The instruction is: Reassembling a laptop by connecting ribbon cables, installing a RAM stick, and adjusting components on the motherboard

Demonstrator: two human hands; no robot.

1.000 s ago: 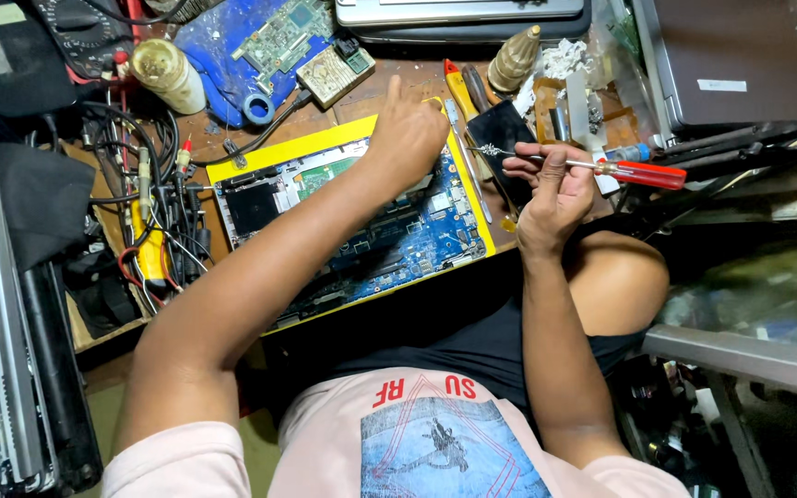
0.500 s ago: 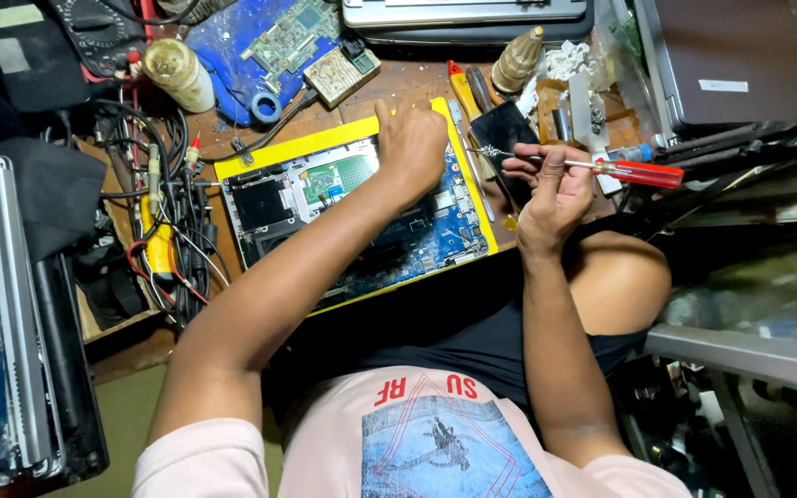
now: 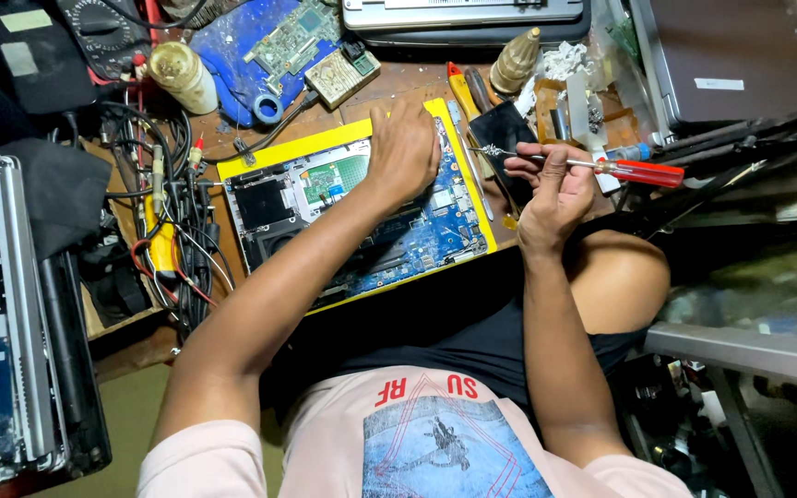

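An opened yellow-edged laptop base (image 3: 260,164) lies on the wooden bench, its blue circuit board (image 3: 435,235) exposed. My left hand (image 3: 405,148) rests palm-down on the board near the far edge, fingers together, holding nothing that I can see. My right hand (image 3: 551,189) hovers to the right of the laptop, closed around a red-handled screwdriver (image 3: 638,171) whose metal shaft points left toward the board's right edge. A dark flat phone-like slab (image 3: 502,138) lies just beyond its tip.
A tangle of cables (image 3: 163,212) and a multimeter (image 3: 103,32) crowd the left. Another opened laptop (image 3: 11,314) stands at the far left, a closed one (image 3: 731,65) at top right. A loose green board on a blue mat (image 3: 279,41), a spool (image 3: 182,78) and small tools (image 3: 472,88) lie behind.
My left hand slid down from the laptop's far right corner onto the board. The view shifted slightly; my right hand kept the screwdriver in the same spot.
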